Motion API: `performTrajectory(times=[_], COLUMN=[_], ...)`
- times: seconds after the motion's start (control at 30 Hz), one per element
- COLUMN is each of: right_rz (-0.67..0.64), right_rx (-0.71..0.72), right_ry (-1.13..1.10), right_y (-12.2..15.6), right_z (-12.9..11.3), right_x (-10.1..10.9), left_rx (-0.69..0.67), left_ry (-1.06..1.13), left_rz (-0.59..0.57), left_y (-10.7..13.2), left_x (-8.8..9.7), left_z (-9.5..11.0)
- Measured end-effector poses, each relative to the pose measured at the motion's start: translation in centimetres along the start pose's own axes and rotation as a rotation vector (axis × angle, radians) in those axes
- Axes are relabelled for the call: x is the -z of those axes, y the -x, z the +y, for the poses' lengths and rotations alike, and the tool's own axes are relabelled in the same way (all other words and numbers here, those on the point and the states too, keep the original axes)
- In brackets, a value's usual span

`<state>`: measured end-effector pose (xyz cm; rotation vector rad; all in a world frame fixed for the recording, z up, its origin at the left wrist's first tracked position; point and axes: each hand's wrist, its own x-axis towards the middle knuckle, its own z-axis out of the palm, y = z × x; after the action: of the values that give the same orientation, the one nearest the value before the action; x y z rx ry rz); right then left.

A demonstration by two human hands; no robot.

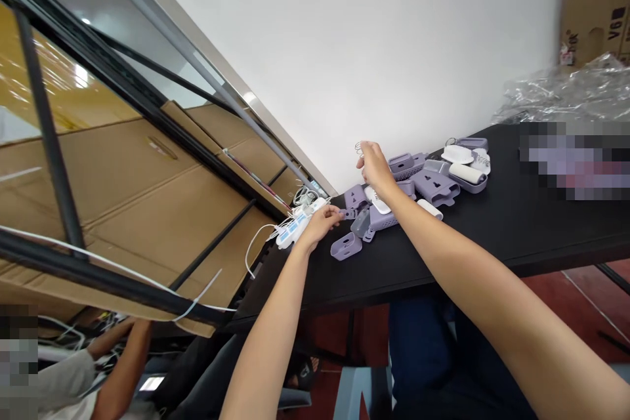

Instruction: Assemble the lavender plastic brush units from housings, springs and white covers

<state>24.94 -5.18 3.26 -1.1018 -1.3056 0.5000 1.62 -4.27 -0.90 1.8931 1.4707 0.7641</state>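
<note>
- I see the right hand [377,167], centre of the frame, gripping one thin wire spring [359,148] before the white wall [374,46]; its loops show up-left of the fingertips, long axis too small to tell.
- The left hand [319,226], lower and left, has its grip closed on one small purple piece [349,214] pointing right, long axis nearly level.
- I count one round-ended purple cup [346,247] on the black desk [492,223], lower centre.
- Right of centre: smooth white parts [457,155], perforated plastic-looking purple shells [436,186].
</note>
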Motion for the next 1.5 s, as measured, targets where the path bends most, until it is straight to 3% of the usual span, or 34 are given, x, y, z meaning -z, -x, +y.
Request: performTrajectory(times=[0.1,0.23,0.3,0.43,0.57,0.7,0.87,1.13,1.33,1.5], right_rz=[0.006,-0.156,-0.234,-0.343,-0.423,-0.458,-0.537,-0.554,-0.516,-0.485], right_rx=[-0.082,0.092,0.165,0.165,0.146,0.156,0.272,0.177,0.238,0.204], right_ry=[-0.1,0.051,0.205,0.466,0.578,0.68,0.711,0.579,0.602,0.627], right_y=[0.0,0.2,0.2,0.7,1.9,3.1,3.4,3.7,4.1,4.1], right_z=[-1.0,-1.6,-1.5,-1.2,-1.2,-1.0,-0.2,-0.7,-0.2,0.1], right_x=[0.8,2.9,3.9,4.9,4.5,4.1,4.1,3.2,2.9,3.1], left_rx=[-0.073,-0.142,-0.168,-0.233,-0.244,-0.264,-0.429,-0.462,-0.536,-0.483], left_ry=[0.129,0.418,0.572,0.682,0.734,0.694,0.503,0.413,0.448,0.452], left_rz=[0.081,0.145,0.085,-0.029,-0.017,0.016,0.061,0.146,0.026,-0.044], left_y=[-0.9,-2.3,-2.7,-2.4,-0.9,0.6,0.8,1.3,1.6,1.2], left_x=[0.0,-1.2,-1.8,-2.1,-1.9,-2.5,-3.2,-2.8,-2.9,-3.1], left_z=[0.4,1.7,2.8,4.9,5.0,4.0,3.3,3.0,3.2,3.1])
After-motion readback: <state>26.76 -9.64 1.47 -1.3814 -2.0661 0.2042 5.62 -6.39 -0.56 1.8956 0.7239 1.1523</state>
